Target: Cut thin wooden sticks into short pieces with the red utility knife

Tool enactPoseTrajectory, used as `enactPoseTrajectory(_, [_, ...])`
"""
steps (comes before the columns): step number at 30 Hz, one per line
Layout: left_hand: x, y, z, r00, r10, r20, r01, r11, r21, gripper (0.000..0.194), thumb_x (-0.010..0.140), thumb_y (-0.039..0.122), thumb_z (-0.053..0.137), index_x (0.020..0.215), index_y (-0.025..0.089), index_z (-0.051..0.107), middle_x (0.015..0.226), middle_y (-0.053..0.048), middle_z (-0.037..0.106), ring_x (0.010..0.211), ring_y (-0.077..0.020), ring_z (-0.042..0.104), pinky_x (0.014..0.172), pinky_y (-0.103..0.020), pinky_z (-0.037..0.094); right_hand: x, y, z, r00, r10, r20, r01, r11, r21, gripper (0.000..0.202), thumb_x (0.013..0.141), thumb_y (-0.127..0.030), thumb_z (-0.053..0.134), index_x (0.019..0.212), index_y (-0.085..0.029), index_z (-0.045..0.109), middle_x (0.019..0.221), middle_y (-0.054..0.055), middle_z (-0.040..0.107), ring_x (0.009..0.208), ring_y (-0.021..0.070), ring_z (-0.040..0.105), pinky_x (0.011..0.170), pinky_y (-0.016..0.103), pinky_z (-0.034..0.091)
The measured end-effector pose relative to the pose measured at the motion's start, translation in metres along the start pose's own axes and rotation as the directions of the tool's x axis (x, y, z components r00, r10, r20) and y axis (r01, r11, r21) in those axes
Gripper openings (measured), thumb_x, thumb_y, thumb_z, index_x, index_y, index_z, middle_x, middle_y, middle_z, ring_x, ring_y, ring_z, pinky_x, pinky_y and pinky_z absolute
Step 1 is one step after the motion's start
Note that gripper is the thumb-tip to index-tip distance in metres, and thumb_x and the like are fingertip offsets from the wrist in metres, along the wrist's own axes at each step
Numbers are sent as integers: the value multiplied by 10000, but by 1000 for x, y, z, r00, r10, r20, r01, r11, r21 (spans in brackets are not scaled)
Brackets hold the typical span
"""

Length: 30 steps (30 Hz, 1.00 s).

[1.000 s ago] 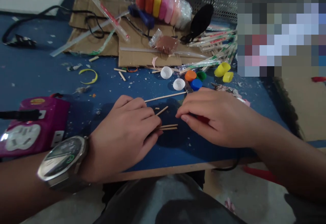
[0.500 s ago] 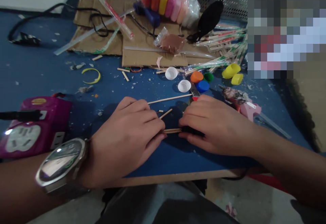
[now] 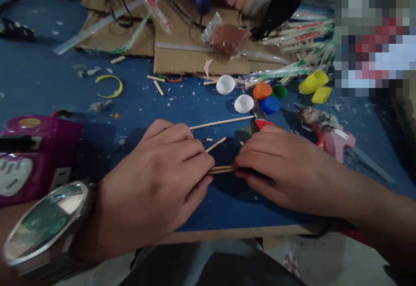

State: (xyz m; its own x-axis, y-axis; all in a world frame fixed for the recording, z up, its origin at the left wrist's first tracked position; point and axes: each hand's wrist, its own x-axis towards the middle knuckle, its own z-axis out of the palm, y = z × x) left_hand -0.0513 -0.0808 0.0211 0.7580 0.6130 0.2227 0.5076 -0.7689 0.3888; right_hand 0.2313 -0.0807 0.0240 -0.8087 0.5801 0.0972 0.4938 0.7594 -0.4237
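Two thin wooden sticks (image 3: 222, 169), lying side by side, run between my hands close above the blue table. My left hand (image 3: 165, 173), with a watch (image 3: 47, 225) on its wrist, is closed on their left ends. My right hand (image 3: 276, 169) pinches their right ends; the fingers hide the tips. Just beyond my hands lie a longer wooden stick (image 3: 224, 122) and a short stick piece (image 3: 216, 144). A cutter with a red part (image 3: 264, 124) sticks out past my right hand's fingers, lying on the table as far as I can see.
White caps (image 3: 225, 85), an orange cap (image 3: 262, 90) and a blue cap (image 3: 270, 104) lie ahead. To the right is a pink glue gun (image 3: 338, 143); to the left, a purple power socket block (image 3: 39, 151). Cardboard (image 3: 195, 60) and wrapped chopsticks (image 3: 302, 39) lie farther back.
The view has shifted slightly, so the table things sit differently in it. Both hands keep hold of the sticks; the dark gap under my right fingers looks smaller.
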Motion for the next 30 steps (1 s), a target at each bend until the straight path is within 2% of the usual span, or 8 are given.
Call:
enactPoseTrajectory(4, [0, 0, 0, 999, 15, -31, -16, 1000, -15, 253, 1122, 181, 589, 956, 195, 779, 919, -42, 772, 910, -262, 637, 844, -498, 458, 0, 1, 0, 1000, -7, -7, 7, 1000, 10, 206, 1127, -167, 603, 1072, -154, 801, 987, 72, 780, 887, 260, 674, 878, 423, 480])
enactPoseTrajectory(12, [-2, 1, -1, 999, 23, -23, -24, 999, -22, 257, 1116, 156, 602, 969, 182, 811, 917, -34, 788, 908, -265, 651, 848, -508, 461, 0, 0, 0, 1000, 3, -9, -3, 1000, 20, 197, 1130, -182, 615, 1067, -155, 800, 988, 73, 780, 877, 264, 667, 860, 429, 472])
enactPoseTrajectory(18, [1, 1, -1, 999, 24, -34, -25, 999, -25, 296, 1131, 175, 580, 951, 185, 815, 917, -33, 797, 907, -264, 668, 850, -515, 473, 0, 0, -4, 999, 40, -22, -39, 999, 23, 147, 1104, -212, 668, 1106, -143, 798, 995, 75, 782, 903, 267, 694, 903, 443, 484])
enactPoseTrajectory(25, [1, 1, 2, 999, 20, -40, -21, 1000, -22, 283, 1128, 164, 586, 957, 184, 811, 913, -29, 797, 899, -250, 678, 851, -498, 487, 2, 0, -3, 999, 45, -14, -45, 999, -10, 179, 1108, -225, 658, 1032, -165, 807, 925, 54, 766, 841, 251, 671, 924, 449, 463])
enactPoseTrajectory(30, [0, 1, 3, 999, 21, -49, -22, 1000, -21, 286, 1127, 166, 577, 953, 186, 803, 912, -39, 783, 893, -255, 670, 848, -502, 486, 2, -1, -4, 998, 56, -6, -56, 998, -7, 173, 1112, -232, 661, 1059, -161, 809, 945, 58, 777, 874, 257, 705, 978, 464, 464])
